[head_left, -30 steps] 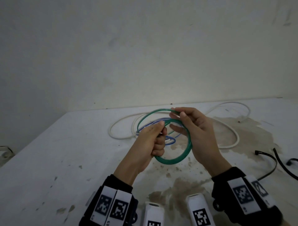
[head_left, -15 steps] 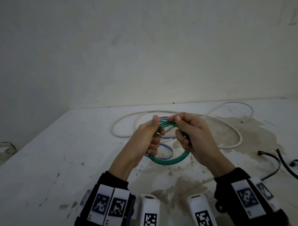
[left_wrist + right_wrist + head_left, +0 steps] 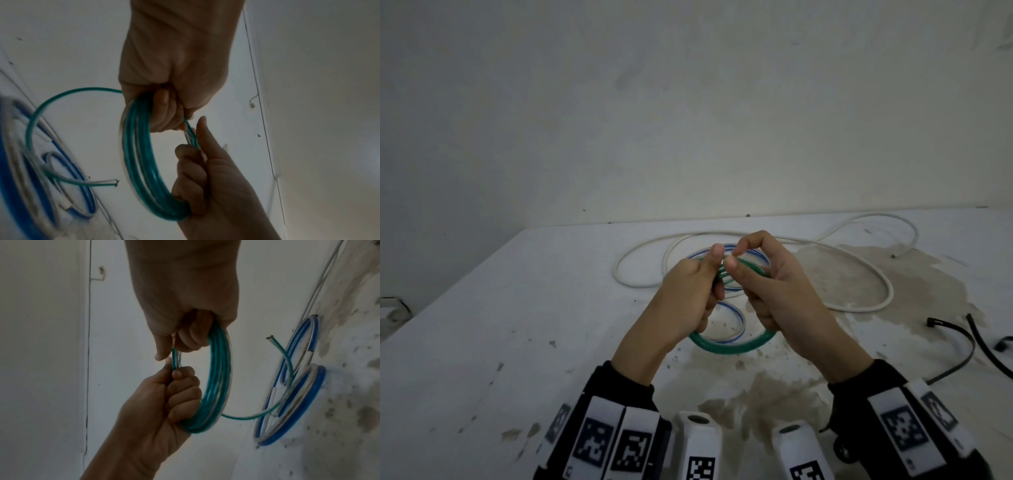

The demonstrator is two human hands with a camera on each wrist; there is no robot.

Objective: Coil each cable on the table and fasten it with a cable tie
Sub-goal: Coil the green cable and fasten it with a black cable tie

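A green cable coil (image 3: 729,347) of several loops hangs in the air between both hands, just above the table (image 3: 517,325). My left hand (image 3: 698,284) grips its left side with fingers curled round the loops (image 3: 139,146). My right hand (image 3: 767,284) grips the right side (image 3: 218,378), thumb and forefinger pinching strands at the top next to the left thumb. The green cable's free end (image 3: 111,184) sticks out loose behind the coil. A blue cable (image 3: 736,322) lies in loose loops on the table under the hands. A long white cable (image 3: 876,274) sprawls behind them.
Black cable ties (image 3: 959,342) lie on the table at the right, near a brown stain (image 3: 893,291). The wall (image 3: 688,120) stands close behind the table's far edge. The table's left edge runs diagonally at the left.
The hands have come together and closed round the green coil, thumbs now meeting at its top. The coil has sunk lower and tilted flatter over the blue cable.
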